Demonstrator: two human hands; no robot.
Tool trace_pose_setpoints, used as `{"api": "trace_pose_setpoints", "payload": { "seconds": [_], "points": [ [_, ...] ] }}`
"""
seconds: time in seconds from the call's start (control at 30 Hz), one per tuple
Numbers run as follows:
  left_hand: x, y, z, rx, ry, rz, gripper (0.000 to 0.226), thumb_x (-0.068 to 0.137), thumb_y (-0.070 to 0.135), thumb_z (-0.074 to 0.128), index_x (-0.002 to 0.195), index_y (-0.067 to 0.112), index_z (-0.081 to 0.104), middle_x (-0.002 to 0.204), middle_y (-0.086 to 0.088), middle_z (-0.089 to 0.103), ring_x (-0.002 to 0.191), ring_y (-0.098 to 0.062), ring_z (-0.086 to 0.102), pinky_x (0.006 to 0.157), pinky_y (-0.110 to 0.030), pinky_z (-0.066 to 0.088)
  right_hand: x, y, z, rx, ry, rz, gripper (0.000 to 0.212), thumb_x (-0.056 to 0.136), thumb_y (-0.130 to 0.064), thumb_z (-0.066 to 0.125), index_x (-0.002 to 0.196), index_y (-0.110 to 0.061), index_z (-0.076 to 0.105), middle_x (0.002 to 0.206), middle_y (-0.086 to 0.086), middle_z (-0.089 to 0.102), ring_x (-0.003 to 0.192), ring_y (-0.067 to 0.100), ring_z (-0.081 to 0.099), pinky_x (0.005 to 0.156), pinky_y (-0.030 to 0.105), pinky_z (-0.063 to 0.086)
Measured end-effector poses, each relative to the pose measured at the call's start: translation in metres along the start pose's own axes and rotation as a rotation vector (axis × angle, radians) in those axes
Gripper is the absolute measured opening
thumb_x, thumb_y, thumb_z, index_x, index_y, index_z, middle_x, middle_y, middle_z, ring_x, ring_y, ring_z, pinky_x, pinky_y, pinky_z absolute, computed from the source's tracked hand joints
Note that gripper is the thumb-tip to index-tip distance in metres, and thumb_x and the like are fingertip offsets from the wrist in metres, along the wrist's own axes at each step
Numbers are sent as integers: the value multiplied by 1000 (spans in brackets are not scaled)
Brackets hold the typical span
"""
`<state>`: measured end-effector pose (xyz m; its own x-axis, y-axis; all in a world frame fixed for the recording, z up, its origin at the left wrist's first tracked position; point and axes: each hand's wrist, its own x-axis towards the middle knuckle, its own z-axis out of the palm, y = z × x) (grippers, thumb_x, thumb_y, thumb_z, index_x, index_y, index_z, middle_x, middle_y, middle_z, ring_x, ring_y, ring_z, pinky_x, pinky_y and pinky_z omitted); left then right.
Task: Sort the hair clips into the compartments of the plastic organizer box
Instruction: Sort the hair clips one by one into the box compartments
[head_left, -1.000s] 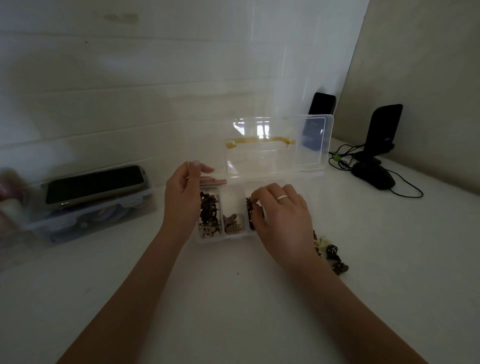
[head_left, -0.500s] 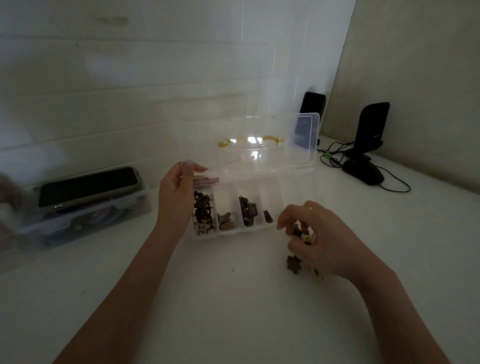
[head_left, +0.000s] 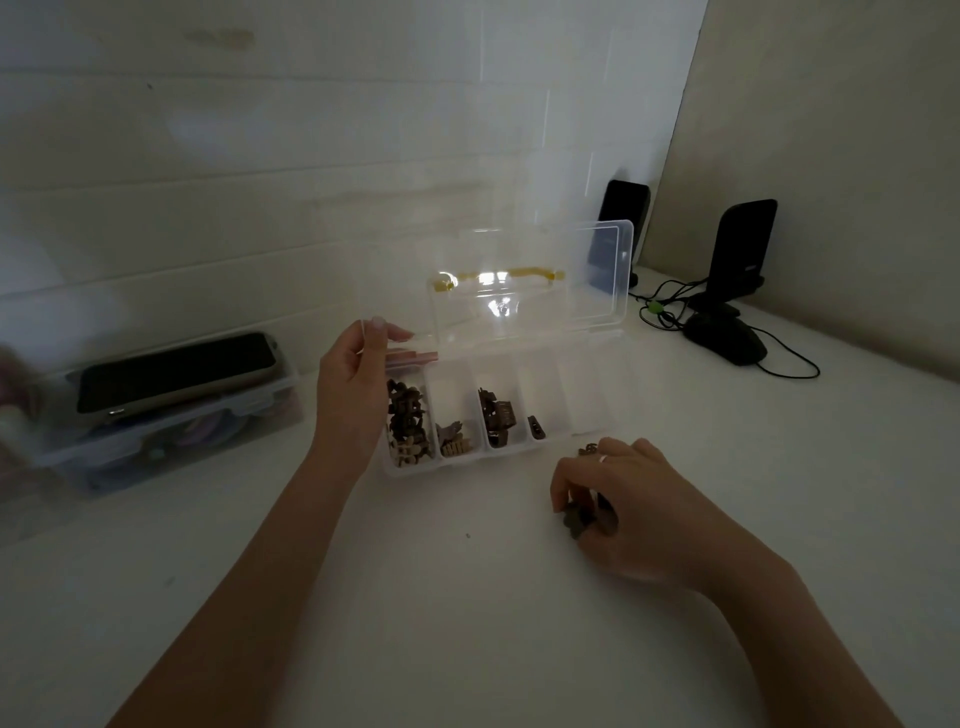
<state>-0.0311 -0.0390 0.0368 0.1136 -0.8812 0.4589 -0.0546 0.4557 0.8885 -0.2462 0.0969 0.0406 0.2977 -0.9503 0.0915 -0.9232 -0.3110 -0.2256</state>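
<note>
On a white bench (head_left: 467, 597), the left hand (head_left: 353, 395) pinches the organizer box (head_left: 597, 410) lid open at twelve o'clock while the right hand (head_left: 623, 499) pinches a hair clip (head_left: 574, 517) at three o'clock, which could slip from so slight a grip.

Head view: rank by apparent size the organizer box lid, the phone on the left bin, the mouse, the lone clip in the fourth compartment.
1. organizer box lid
2. phone, somewhat smaller
3. mouse
4. lone clip

The mouse sits farther back, so it may look smaller than it is.
</note>
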Motion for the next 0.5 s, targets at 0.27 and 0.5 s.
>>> {"api": "trace_pose_setpoints", "payload": {
  "seconds": [0.27, 0.5],
  "points": [
    [-1, 1, 0, 17, 16, 18, 34, 102, 25, 37, 78, 26, 60, 86, 9, 63, 71, 3, 60, 68, -10, 43, 3, -1, 3, 66, 30, -7, 25, 80, -27, 59, 102, -36, 53, 91, -20, 56, 87, -2, 40, 82, 20, 29],
    [0, 0, 1, 17, 20, 8, 34, 102, 27, 36, 78, 26, 61, 87, 7, 64, 71, 2, 61, 67, -9, 43, 18, -24, 7, 433, 308, -66, 22, 80, -15, 67, 96, -27, 60, 88, -18, 61, 76, 6, 53, 65, 10, 39]
  ]
}}
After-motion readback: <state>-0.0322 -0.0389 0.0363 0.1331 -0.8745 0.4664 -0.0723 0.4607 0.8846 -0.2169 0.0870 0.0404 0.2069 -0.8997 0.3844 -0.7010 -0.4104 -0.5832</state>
